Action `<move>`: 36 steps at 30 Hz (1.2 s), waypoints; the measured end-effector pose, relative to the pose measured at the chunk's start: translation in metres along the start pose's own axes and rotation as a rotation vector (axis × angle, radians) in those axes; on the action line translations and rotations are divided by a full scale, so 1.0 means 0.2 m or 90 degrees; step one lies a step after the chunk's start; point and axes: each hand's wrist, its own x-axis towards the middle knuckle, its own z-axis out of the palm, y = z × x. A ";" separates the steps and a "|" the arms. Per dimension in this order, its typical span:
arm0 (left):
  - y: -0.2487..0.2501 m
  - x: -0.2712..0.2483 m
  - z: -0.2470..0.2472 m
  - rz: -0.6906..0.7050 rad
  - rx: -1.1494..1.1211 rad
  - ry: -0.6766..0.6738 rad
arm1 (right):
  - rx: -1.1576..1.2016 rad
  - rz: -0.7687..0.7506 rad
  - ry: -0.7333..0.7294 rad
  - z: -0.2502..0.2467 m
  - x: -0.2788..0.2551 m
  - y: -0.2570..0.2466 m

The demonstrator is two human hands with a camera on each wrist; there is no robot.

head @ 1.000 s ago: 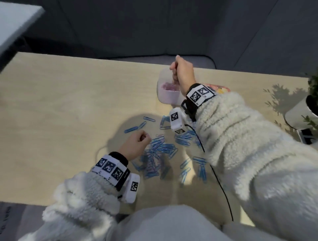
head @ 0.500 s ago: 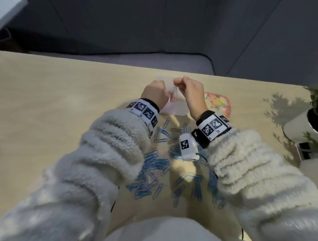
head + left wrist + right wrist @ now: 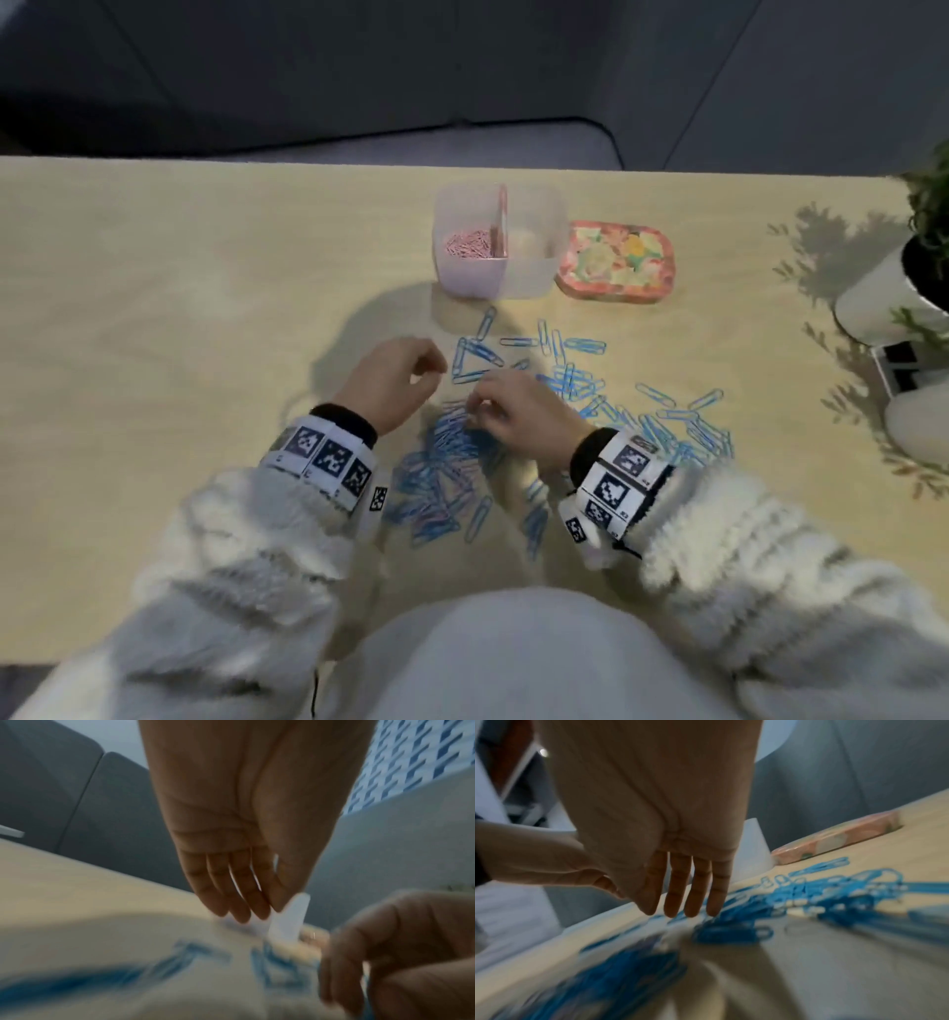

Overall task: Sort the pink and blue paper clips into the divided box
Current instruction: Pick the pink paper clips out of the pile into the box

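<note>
Nothing held in either hand, as far as the blurred wrist views allow. Left hand (image 3: 391, 379) with fingers loosely extended and slack, hovering just beside the top-left fringe of the blue paper clips (image 3: 565, 411). Right hand (image 3: 518, 411) likewise relaxed, its fingers (image 3: 695, 892) straight and pointing down, tips just above or perhaps brushing the heap; hard to say which through the motion smear. No clip pinched in any view.

Beyond the hands, blue clips spread across the wooden table (image 3: 154, 334) in a broad scatter, thickest between the wrists and trailing off to the right. A few faint pinkish ones apparently mixed into the near pile, though too small to confirm.

Further back, the divided box (image 3: 500, 241): pink paper clips (image 3: 468, 242) gathered in its left compartment, right compartment showing no clips. A floral lid (image 3: 616, 261) lying just beside the box on the right.

Judging by this: pink sorting largely finished, blue sorting seemingly not begun, so the bulk of the work remains.
</note>
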 end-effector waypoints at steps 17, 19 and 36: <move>-0.05 -0.25 0.24 -0.015 0.063 0.048 | -0.047 0.122 0.123 0.03 -0.21 0.05; -0.02 -0.22 0.25 -0.006 0.086 0.027 | -0.074 0.155 0.080 0.04 -0.19 0.01; -0.05 -0.23 0.23 -0.081 0.058 -0.042 | 0.132 0.131 0.086 0.02 -0.01 -0.03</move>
